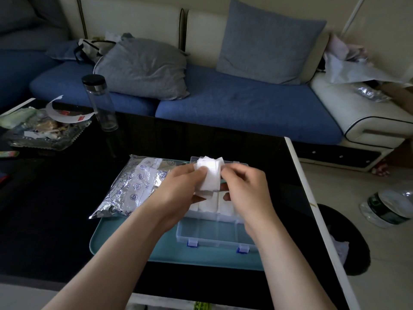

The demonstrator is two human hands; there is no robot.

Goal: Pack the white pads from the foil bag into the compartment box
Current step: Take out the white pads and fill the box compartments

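Note:
A stack of white pads (pixel 210 173) is held up above the clear compartment box (pixel 214 236). My left hand (pixel 178 189) grips the stack from the left with its thumb on the front. My right hand (pixel 245 186) pinches the stack's right edge. More white pads (pixel 212 205) fill the box's middle compartments under my hands. The near compartments hold nothing; the box has blue clasps at the front. The silver foil bag (pixel 131 186) with blue printing lies to the left, partly on the teal tray (pixel 125 242).
The tray sits on a black glass table (pixel 44 220) whose white right edge runs diagonally. A clear bottle (pixel 100 104) and a glass dish of scraps (pixel 42 130) stand at the far left. A blue sofa with grey cushions lies beyond.

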